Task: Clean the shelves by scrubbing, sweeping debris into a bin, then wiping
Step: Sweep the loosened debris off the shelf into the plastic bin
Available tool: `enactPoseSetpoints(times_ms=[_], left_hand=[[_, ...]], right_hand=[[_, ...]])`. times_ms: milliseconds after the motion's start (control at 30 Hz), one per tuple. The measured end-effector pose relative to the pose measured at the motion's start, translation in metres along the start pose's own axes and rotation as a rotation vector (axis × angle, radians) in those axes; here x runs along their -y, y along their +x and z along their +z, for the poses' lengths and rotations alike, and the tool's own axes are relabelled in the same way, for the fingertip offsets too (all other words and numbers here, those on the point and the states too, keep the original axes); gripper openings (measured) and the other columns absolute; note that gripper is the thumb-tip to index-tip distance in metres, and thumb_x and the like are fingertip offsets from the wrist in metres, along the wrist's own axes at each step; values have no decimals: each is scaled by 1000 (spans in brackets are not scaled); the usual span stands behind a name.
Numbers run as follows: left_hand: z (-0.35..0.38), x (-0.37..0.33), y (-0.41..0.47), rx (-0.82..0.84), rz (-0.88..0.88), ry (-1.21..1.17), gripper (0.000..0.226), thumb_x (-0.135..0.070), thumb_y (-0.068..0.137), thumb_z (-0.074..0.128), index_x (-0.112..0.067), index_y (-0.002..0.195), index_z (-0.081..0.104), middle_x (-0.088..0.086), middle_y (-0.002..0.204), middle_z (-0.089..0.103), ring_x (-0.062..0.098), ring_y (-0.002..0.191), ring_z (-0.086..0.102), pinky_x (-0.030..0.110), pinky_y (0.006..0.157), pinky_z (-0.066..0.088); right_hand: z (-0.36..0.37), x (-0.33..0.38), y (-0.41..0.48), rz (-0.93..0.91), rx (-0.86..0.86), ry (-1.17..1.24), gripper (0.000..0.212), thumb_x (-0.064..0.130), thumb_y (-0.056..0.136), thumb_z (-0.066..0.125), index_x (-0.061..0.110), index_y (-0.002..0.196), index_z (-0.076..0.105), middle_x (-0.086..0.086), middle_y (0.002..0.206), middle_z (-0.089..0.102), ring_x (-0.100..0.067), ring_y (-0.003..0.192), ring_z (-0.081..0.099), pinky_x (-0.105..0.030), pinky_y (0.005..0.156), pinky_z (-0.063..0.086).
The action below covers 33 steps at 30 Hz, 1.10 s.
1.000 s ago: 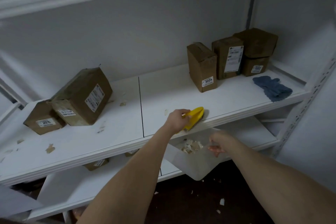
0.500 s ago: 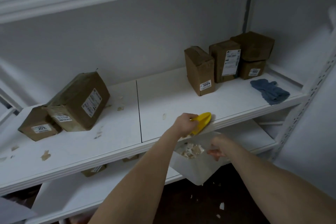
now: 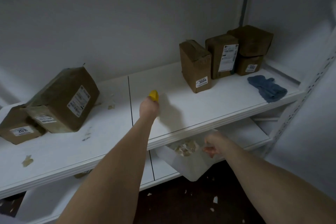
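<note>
Legible labels: "3004" on the upright carton and "1002" on the lower stacked carton. The white shelf stands against a grey wall and carries paper scraps and a blue cloth. The left hand grips the yellow scrubber at mid-shelf. The right hand grips the rim of the white bin, held below the shelf's front edge and containing debris.

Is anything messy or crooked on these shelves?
Yes. The big box sits tilted against a smaller box. Torn scraps litter the shelf, and more lie on the floor below.
</note>
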<state>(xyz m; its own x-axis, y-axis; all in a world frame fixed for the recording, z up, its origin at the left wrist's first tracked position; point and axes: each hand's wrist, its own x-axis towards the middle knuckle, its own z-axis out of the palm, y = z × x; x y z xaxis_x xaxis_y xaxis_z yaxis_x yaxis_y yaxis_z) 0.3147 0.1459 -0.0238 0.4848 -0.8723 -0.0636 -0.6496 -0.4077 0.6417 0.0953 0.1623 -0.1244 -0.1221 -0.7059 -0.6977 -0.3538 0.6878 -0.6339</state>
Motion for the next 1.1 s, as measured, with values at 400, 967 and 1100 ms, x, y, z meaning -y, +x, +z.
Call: enactPoseSetpoints(times_ms=[400, 967, 1100], left_hand=[[25, -31, 4, 254, 71, -104, 27, -28, 97, 45, -12, 88, 65, 17, 91, 64, 28, 80, 64, 20, 50, 49], [-16, 19, -46, -18, -31, 8, 36, -33, 98, 38, -9, 108, 64, 18, 107, 65, 34, 96, 62, 36, 79, 48], [-28, 46, -50, -26, -200, 79, 51, -45, 98, 34, -4, 112, 63, 20, 113, 63, 35, 104, 59, 35, 83, 45]], right_hand=[[-3, -3, 19, -19, 12, -6, 15, -2, 90, 45, -8, 103, 44, -40, 100, 55, -36, 53, 57, -31, 36, 50], [1, -8, -14, -23, 67, -101, 22, -2, 95, 39, -7, 115, 46, -22, 61, 49, -19, 21, 47, -30, 29, 42], [3, -8, -19, -10, 77, -94, 35, 0, 96, 39, -14, 128, 39, -25, 58, 47, -20, 18, 44, -27, 22, 35]])
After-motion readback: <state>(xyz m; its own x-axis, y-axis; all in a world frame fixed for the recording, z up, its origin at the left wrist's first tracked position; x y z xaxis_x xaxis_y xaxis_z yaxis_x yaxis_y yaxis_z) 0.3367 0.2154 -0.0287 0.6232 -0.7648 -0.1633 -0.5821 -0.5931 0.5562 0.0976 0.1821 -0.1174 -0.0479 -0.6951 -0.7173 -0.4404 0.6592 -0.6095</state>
